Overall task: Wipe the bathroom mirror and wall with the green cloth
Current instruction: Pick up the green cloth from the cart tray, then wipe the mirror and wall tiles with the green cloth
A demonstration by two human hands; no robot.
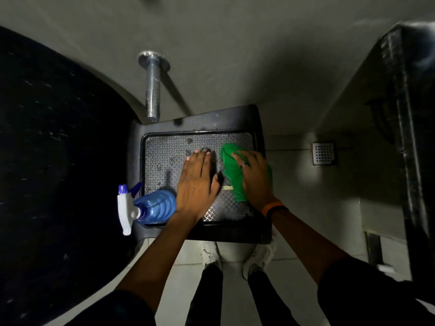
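Observation:
A green cloth (pixel 231 171) lies bunched on the right side of a dark stool top (pixel 164 158) with a woven pattern. My right hand (pixel 255 177) rests on the cloth with the fingers closed over it. My left hand (pixel 197 182) lies flat and open on the middle of the stool top, just left of the cloth. A blue spray bottle (pixel 150 207) with a white trigger lies on its side at the stool's front left corner, touching my left wrist. No mirror shows in this view.
A grey wall (pixel 223 55) with a metal pipe (pixel 152 90) rises behind the stool. A large black basin or counter (pixel 54 149) fills the left. A dark fixture (pixel 409 137) stands at right, and a floor drain (pixel 324 153) sits beside the stool. My shoes (pixel 256 257) stand on pale tiles.

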